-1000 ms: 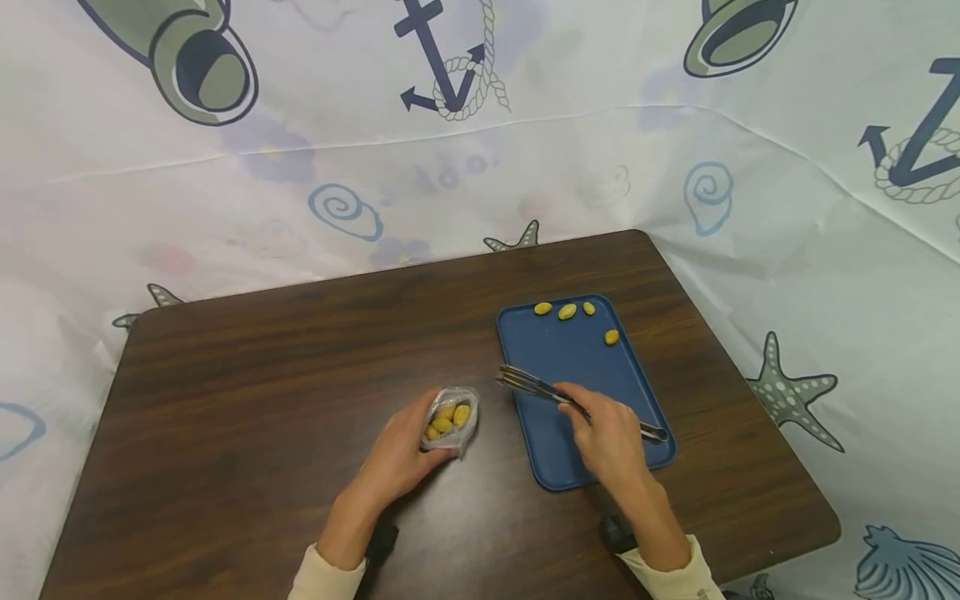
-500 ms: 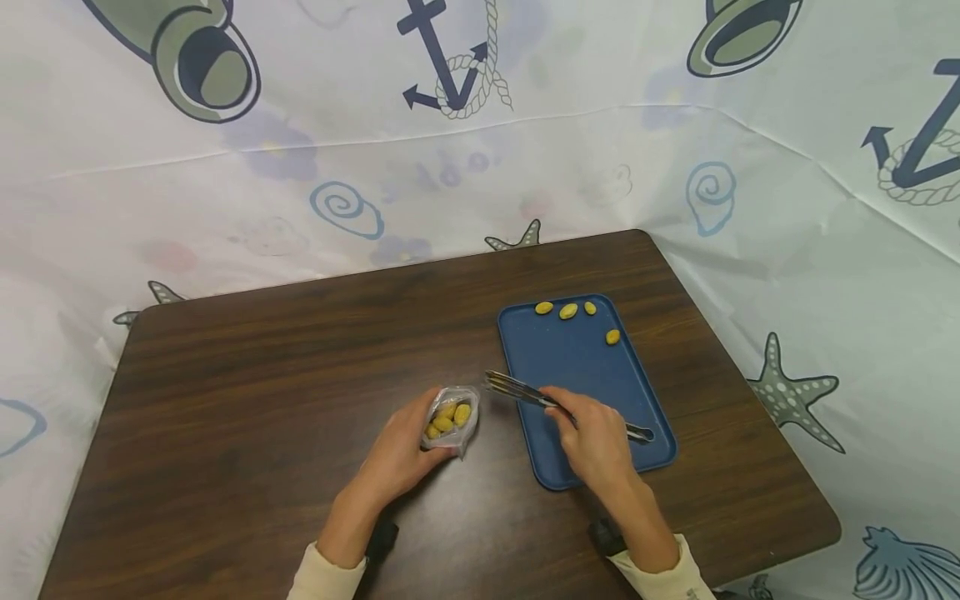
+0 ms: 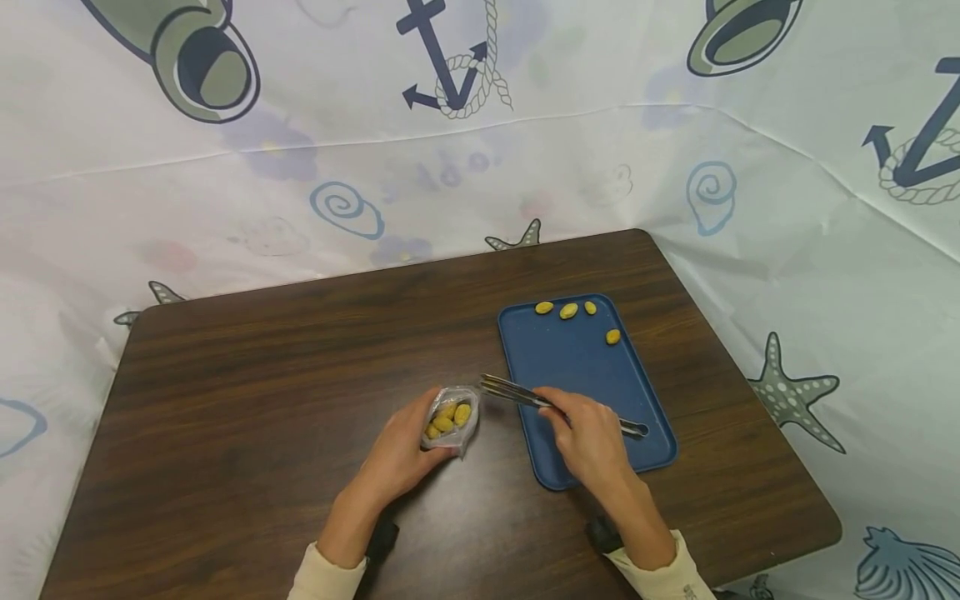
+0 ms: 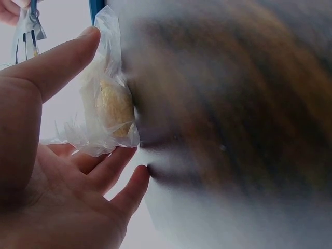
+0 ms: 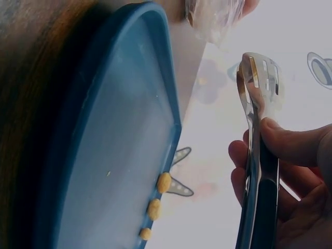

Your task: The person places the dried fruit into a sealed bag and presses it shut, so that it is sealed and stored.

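My left hand (image 3: 402, 450) holds a clear plastic bag (image 3: 471, 429) on the table, thumb on one side and fingers on the other. Several small yellow oval pieces (image 3: 444, 423), perhaps nuts, lie inside its open mouth. My right hand (image 3: 594, 435) grips metal serving tongs (image 3: 510, 390) by the middle, above a blue tray (image 3: 551, 358). The slotted tips reach past the tray's left edge, close to the bag. In the right wrist view, a yellowish patch shows between the tongs' heads (image 5: 262, 78); piece or reflection, I cannot tell.
Along the tray's far edge lie three yellow pieces (image 3: 568, 311), with another piece (image 3: 612, 337) near its right side. Dark wood-look table (image 3: 285, 375) surrounds the tray and bag. A printed cloth (image 3: 570, 150) hangs behind the table and along its right side.
My right hand and the tongs have moved left, bringing the tips from over the tray's left edge to near the bag. The left hand and bag have stayed put.
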The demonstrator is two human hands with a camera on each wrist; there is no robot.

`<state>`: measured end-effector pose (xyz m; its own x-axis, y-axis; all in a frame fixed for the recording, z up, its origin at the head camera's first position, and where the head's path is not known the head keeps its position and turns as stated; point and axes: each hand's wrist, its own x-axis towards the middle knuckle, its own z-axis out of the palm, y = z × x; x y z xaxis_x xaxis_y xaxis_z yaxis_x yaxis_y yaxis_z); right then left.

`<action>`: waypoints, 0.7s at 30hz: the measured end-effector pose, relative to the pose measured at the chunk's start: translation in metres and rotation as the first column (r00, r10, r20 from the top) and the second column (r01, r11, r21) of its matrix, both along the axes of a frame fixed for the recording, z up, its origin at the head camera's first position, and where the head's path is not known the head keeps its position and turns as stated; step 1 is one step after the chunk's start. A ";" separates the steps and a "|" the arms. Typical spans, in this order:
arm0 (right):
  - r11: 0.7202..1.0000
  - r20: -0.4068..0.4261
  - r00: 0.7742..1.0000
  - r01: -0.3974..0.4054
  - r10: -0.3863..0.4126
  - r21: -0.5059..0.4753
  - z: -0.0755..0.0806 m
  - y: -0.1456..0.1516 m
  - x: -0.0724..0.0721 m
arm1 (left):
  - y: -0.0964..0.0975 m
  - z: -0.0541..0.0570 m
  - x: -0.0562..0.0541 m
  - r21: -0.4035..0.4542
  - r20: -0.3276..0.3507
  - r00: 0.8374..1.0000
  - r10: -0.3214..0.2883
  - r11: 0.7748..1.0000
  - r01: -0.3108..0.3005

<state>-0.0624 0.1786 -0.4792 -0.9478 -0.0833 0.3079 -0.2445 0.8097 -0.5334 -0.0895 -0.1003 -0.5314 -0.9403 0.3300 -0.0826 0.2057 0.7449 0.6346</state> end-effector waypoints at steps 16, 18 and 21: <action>0.997 -0.001 0.997 -0.081 0.081 -0.001 -0.002 -0.011 0.004 | -0.002 -0.003 0.002 0.002 0.007 1.000 0.007 1.000 -0.007; 0.995 -0.006 0.995 -0.100 0.100 0.001 -0.003 -0.012 0.004 | -0.001 -0.003 0.002 0.005 0.002 1.000 0.006 1.000 -0.006; 0.992 -0.011 0.992 -0.126 0.126 0.010 -0.003 -0.014 0.003 | 0.000 -0.002 0.001 0.008 -0.005 1.000 0.008 1.000 -0.008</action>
<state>-0.0597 0.1646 -0.4820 -0.9259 -0.2051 0.3171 -0.3511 0.7771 -0.5224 -0.0883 -0.1003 -0.5334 -0.9435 0.3230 -0.0747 0.2031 0.7413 0.6397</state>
